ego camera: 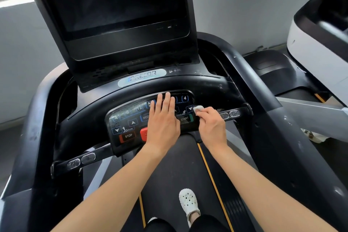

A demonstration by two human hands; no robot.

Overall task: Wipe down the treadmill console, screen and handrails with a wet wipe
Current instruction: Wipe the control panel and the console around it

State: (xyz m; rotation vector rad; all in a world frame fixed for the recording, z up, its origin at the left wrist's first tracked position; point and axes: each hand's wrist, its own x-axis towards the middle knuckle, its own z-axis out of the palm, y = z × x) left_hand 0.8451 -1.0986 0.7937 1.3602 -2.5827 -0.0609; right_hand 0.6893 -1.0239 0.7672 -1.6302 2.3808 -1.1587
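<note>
The black left handrail bar with two silver oval sensor pads (81,159) sticks out at about eight o'clock from the glossy black button console (122,118). The big dark screen (116,2) stands above the console at twelve. The left hand (162,118) lies flat on the middle of the keypad, fingers straight and together, pointing to twelve, palm down and grasping nothing. It looks like a steadying prop. At the keypad's three o'clock edge, just above the START key, sits the small crumpled white wet wipe (199,108), touching the panel. The right hand (211,124) pinches it in curled fingertips, wrist low and knuckles up. The wipe is probably light, limp and damp. It will likely bunch and slide on the slick surface, so it is best held as a wad under the fingertips and pressed gently over the keys. The matching right handrail bar (230,114) runs on toward three o'clock, near that hand.
</note>
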